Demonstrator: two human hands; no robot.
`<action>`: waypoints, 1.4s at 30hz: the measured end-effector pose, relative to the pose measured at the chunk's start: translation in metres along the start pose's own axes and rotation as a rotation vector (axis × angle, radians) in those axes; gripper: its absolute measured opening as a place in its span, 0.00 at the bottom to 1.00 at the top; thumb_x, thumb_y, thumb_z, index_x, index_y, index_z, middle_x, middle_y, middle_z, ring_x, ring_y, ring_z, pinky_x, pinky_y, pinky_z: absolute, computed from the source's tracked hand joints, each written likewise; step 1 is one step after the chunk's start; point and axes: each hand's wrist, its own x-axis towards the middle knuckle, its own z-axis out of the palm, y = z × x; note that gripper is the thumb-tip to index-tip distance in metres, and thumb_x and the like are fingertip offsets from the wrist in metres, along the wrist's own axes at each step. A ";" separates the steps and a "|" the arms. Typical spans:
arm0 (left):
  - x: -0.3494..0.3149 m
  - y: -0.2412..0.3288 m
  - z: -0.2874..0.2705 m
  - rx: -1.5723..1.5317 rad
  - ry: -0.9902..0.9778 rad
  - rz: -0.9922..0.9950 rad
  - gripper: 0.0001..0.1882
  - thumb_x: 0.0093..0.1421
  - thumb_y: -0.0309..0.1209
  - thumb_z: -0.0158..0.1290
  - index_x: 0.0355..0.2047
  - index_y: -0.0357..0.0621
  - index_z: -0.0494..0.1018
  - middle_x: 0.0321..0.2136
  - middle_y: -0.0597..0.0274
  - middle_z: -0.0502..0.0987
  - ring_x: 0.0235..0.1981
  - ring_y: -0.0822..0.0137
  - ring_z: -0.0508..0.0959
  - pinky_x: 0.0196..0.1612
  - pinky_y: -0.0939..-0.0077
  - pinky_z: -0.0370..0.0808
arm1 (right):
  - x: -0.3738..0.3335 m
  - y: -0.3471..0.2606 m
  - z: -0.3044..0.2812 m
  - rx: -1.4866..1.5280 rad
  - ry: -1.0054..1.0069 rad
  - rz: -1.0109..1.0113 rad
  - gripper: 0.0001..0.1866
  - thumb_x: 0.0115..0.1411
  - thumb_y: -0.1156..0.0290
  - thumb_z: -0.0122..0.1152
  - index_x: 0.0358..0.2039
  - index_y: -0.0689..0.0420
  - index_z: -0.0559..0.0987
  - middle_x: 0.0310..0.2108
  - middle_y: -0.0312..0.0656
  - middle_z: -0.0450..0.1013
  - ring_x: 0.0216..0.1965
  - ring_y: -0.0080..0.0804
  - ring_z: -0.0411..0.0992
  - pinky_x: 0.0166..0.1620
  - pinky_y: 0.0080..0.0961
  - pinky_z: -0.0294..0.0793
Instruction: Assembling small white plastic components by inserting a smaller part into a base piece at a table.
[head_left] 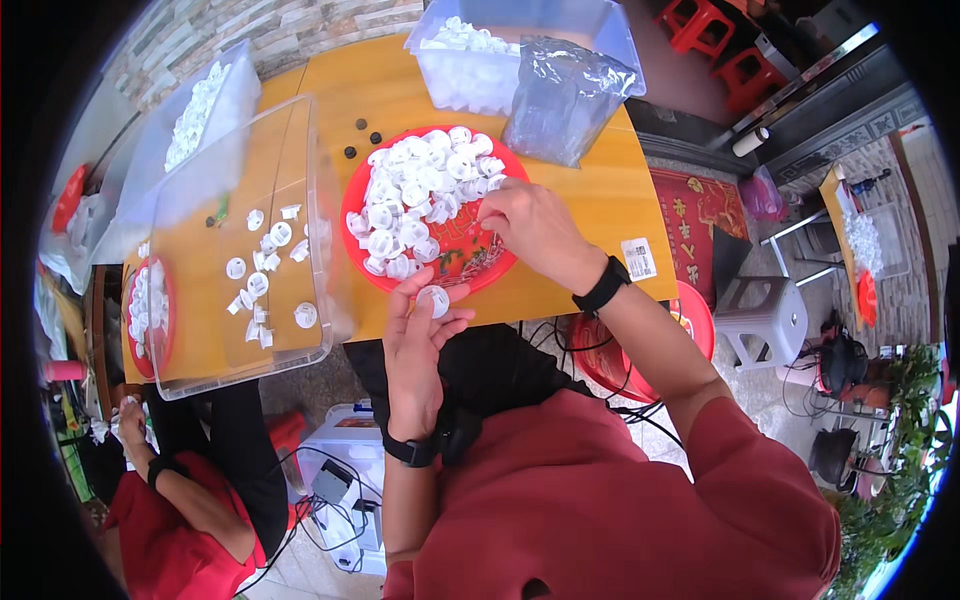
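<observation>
The step in hand looks like handling white caps one at a time: the left hand (413,340), low in the middle of the frame, pinches one cap (434,301) between its fingers, just off the near edge of the red tray (456,232). The right hand (535,222) reaches over the tray's right side, fingertips drawn close together; whether they meet or pinch something I cannot tell. Just below them, at the tray's lower right, lie thin slender pieces (486,262), near a heap of caps (415,180) that fills the upper and left part of the tray.

As a judgement, the next move calls for a fine fingertip grip at the right and a steady cap at the left, with its face kept free of the fingers.

The held cap shows its round face up toward the camera, so its centre axis points roughly at the viewer. Being round, it shows no clear long axis; its underside is hidden. The slender pieces have an evident long axis, but they overlap, too small to tell which way each points.
</observation>
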 end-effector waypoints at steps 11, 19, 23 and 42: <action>-0.003 0.000 -0.007 -0.065 -0.038 -0.022 0.15 0.68 0.32 0.44 0.52 0.39 0.68 0.43 0.51 0.78 0.33 0.71 0.78 0.39 0.80 0.75 | 0.011 0.000 0.025 -0.252 -0.213 -0.059 0.02 0.53 0.76 0.59 0.25 0.59 0.75 0.29 0.48 0.74 0.31 0.48 0.74 0.32 0.41 0.69; 0.003 -0.007 -0.001 0.013 -0.010 0.008 0.16 0.68 0.38 0.47 0.49 0.40 0.72 0.38 0.59 0.79 0.28 0.77 0.74 0.33 0.83 0.71 | -0.015 -0.054 -0.016 0.003 -0.117 -0.199 0.03 0.56 0.76 0.55 0.32 0.59 0.72 0.30 0.46 0.68 0.33 0.45 0.72 0.36 0.36 0.67; 0.004 -0.006 0.013 0.078 -0.005 0.090 0.11 0.68 0.37 0.49 0.39 0.43 0.73 0.27 0.72 0.73 0.22 0.82 0.67 0.24 0.87 0.62 | -0.029 -0.069 -0.026 -0.181 -0.068 -0.339 0.07 0.53 0.71 0.54 0.31 0.60 0.73 0.30 0.42 0.66 0.30 0.35 0.70 0.36 0.30 0.64; -0.011 -0.008 0.001 -0.022 0.008 -0.003 0.08 0.66 0.35 0.51 0.33 0.46 0.73 0.24 0.70 0.73 0.19 0.83 0.64 0.21 0.89 0.57 | -0.051 -0.060 -0.025 0.164 0.033 -0.367 0.07 0.55 0.71 0.62 0.35 0.55 0.77 0.33 0.37 0.74 0.37 0.32 0.74 0.46 0.31 0.67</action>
